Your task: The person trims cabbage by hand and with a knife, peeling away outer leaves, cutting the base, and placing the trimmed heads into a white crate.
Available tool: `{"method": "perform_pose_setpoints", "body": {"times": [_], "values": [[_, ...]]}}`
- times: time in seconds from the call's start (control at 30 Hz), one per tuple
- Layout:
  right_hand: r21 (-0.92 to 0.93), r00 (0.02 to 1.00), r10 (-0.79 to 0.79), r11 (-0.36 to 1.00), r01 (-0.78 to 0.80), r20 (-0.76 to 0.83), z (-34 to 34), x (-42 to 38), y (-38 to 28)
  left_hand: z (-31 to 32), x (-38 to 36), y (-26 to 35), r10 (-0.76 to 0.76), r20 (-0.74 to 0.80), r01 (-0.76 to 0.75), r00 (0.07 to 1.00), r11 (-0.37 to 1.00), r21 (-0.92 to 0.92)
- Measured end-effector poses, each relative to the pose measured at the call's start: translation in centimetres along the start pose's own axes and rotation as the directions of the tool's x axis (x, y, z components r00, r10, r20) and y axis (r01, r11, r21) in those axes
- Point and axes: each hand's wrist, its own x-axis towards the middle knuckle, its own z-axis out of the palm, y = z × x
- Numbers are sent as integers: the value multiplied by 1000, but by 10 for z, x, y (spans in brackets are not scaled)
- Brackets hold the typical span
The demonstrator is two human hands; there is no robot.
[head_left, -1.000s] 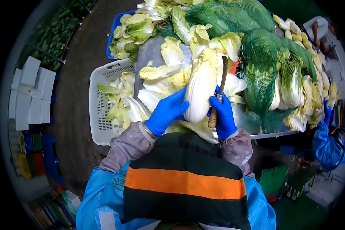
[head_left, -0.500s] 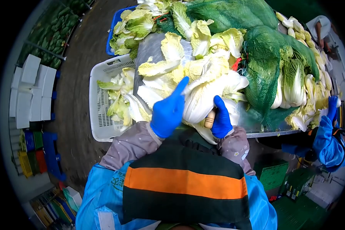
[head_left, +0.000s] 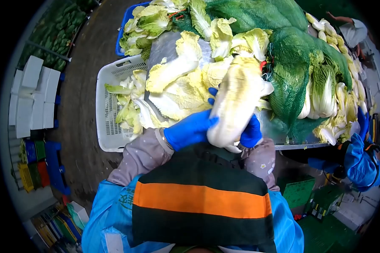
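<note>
A napa cabbage point(head_left: 236, 99), pale with a yellowish leafy end, is tilted up between my two blue-gloved hands at the table's near edge. My left hand point(head_left: 191, 128) is closed round its left side, with some fingertips showing behind it. Against its lower right side my right hand point(head_left: 251, 132) is curled, its fingers partly hidden by the cabbage. The wooden handle seen earlier in that hand is hidden from view. Just left of the cabbage, a large loose leaf point(head_left: 177, 65) lies on other stripped leaves point(head_left: 179, 99) on the metal table point(head_left: 157, 48).
A white basket point(head_left: 102, 109) with leaves stands left of the table, and a blue crate point(head_left: 124, 29) of leaves behind it. Green mesh sacks point(head_left: 285, 78) of cabbages fill the right. Another person's blue sleeve point(head_left: 361, 158) is at far right; white boxes point(head_left: 31, 103) are stacked far left.
The cabbage has been turned and raised more upright. My left hand, its index finger stretched out before, has moved lower and round the cabbage. A large leaf now lies across the pile at left.
</note>
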Motion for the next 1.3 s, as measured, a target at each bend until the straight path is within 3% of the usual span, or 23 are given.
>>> {"method": "perform_pose_setpoints", "body": {"times": [0.03,0.07,0.1,0.13,0.17,0.23,0.27,0.4,0.53,0.63,0.83,0.93,0.97,1.07,1.1,1.13,1.17,1.2,1.27,1.3], "values": [[-240,990,-40,971,7,-135,-6,-2,-3,2,-1,2,25,-67,-25,997,1000,2],[-475,984,-150,876,85,-101,-9,-3,-11,4,-1,3,50,-133,-50,990,999,8],[-483,967,-138,876,18,-213,-14,-4,-14,9,-1,3,201,-223,-160,954,969,189],[-285,965,-102,958,30,-242,-24,-4,-12,15,1,0,357,-274,-242,893,894,376],[-256,958,-93,966,21,-272,-28,-6,-6,20,1,-2,507,-295,-290,810,783,550],[-139,921,-57,990,3,-385,-15,-2,8,23,-2,2,524,-231,-231,820,672,704],[66,944,58,997,-39,-326,-20,-4,11,24,-3,4,528,-196,-204,826,605,769],[29,952,57,998,-50,-300,-25,-7,11,13,-2,-2,552,-209,-219,808,609,762],[45,946,44,998,-32,-320,-23,-8,16,17,-2,1,466,-324,-172,824,749,640],[-125,939,-61,992,19,-337,-3,-12,16,16,3,-7,462,-371,-61,805,687,724],[-222,929,-98,975,18,-356,-4,-19,21,-10,-1,-13,472,-266,-136,841,659,740],[-205,876,-166,976,79,-453,21,-23,27,-18,-5,-3,395,-219,-106,892,654,749],[-233,875,-189,968,90,-445,17,-25,30,-32,-5,-6,326,-202,-113,924,734,670],[-312,895,-233,943,113,-380,5,-39,40,-32,9,-13,252,-122,-226,960,955,189],[-458,864,-207,888,-31,-459,18,-42,33,-33,2,-11,50,1,-50,999,995,86],[-618,867,-293,786,-20,-402,32,-41,28,-22,-7,-3,-65,23,62,998,993,97],[-595,851,-318,804,7,-419,25,-50,23,-23,-4,3,95,67,-112,993,936,335],[-567,827,-346,823,41,-442,19,-60,20,-24,0,9,229,154,-276,961,795,540],[-390,817,-405,888,244,-411,38,-75,12,-11,0,34,513,262,-482,817,359,799],[-290,811,-433,895,337,-394,47,-82,8,-17,5,38,579,338,-526,742,190,829]]}}
